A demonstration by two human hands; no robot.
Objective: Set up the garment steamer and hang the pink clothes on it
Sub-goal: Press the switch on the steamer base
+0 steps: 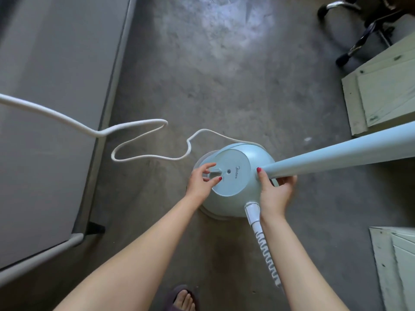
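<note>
A pale blue garment steamer base (233, 176) stands on the concrete floor (224, 86). The left hand (199, 182) reaches over its dial (215, 172), fingers spread, possibly touching. The right hand (275, 191) wraps the base of the slanting blue pole (336, 153). A white hose (262, 239) leaves the front.

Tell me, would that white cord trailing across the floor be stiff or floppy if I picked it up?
Probably floppy: the thin white power cord lies in loose loops on the grey concrete floor. Likely light, being so thin. Pulling might tug the pale blue round steamer base, where it seems attached.
</note>
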